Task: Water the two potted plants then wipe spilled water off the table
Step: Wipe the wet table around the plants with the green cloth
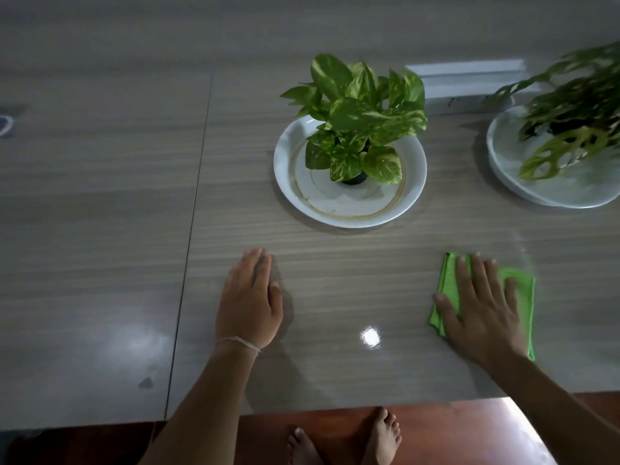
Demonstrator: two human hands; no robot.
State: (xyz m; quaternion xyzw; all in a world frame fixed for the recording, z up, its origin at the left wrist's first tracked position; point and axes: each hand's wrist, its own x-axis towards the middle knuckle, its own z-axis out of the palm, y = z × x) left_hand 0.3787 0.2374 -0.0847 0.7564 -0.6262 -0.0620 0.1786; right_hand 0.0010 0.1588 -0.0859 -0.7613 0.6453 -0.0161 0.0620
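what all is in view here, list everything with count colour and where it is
table: 1, grey wood grain, fills most of the view
potted plants: 2, one green and yellow at centre, one darker with holed leaves at far right
plates: 2, white, one under the centre plant, one under the right plant
cloth: 1, bright green, on the table near the front edge, right side
box: 1, white, behind the plants
floor: reddish brown, below the table edge
left hand: flat on the table, empty
right hand: pressed flat on the cloth
feet: 2, bare, on the floor
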